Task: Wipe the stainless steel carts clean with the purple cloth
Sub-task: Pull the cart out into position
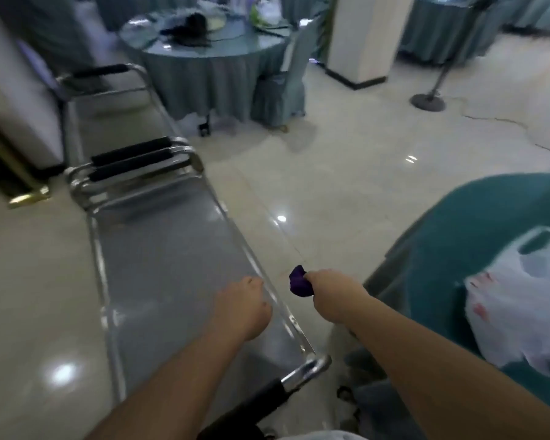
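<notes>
A long stainless steel cart [159,265] stretches away from me, with black-padded handles at its near and far ends. A second steel cart [108,115] stands beyond it. My left hand [243,308] hangs over the near cart's right edge with its fingers curled downward; I cannot tell whether it touches the rim. My right hand [334,295] is to the right of the cart, over the floor, and grips a bunched purple cloth [300,282].
A teal-covered table [477,249] with a white plastic bag [521,300] is at my right. A round table with a covered chair [210,65] stands ahead. A pillar [362,36] and a stand base [427,101] are on the glossy floor.
</notes>
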A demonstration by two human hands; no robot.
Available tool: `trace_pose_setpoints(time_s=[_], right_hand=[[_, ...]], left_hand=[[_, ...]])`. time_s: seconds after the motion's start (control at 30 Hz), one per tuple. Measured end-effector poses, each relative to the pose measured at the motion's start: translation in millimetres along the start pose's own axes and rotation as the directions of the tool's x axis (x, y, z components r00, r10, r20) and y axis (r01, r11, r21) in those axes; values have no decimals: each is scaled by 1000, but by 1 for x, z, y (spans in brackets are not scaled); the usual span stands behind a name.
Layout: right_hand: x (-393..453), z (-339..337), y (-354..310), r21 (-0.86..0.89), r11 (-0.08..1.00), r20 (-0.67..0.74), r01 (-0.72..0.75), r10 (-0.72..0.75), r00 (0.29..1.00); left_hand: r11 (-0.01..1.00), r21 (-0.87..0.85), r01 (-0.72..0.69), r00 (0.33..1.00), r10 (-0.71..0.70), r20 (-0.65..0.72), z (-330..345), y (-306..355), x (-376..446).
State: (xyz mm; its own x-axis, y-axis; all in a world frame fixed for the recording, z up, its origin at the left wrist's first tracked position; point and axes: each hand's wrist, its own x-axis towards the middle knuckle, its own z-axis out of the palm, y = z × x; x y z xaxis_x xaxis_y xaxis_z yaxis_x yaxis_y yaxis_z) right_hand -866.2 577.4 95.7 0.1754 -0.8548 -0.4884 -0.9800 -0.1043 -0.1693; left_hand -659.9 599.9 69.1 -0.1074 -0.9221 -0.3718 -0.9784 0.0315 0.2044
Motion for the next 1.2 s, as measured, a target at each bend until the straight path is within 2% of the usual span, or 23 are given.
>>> trace_pose_setpoints(time_s=[0.13,0.23,0.37,0.6,0.8,0.93,1.07,1.2], right_hand=[[64,-24,-17,-82,963,60,258,-253,966],[87,-37,-32,-126,885,140,448,-431,891],[102,-38,-52,-180,766,277,617,-562,779],[112,-9,-98,-260,602,442,755,-621,647],[123,14,-129,-277,508,499,816,-649,573],[144,27,-149,-273,438,518,857,-683,514],[174,37,-174,-227,336,568,914,-717,404],[202,39,-200,-113,197,640,974,-735,223]], left_hand=[[963,-93,253,966,-256,-23,-5,-9,9],[889,-127,439,897,-443,-1,-7,-4,-5],[797,-171,580,812,-583,32,2,4,-34],[633,-279,722,675,-733,83,34,-5,-78],[523,-400,752,614,-777,138,53,-17,-77],[430,-438,790,541,-825,166,62,-18,-69],[292,-451,844,418,-884,211,64,-16,-53],[62,-494,867,216,-941,260,53,0,-32]])
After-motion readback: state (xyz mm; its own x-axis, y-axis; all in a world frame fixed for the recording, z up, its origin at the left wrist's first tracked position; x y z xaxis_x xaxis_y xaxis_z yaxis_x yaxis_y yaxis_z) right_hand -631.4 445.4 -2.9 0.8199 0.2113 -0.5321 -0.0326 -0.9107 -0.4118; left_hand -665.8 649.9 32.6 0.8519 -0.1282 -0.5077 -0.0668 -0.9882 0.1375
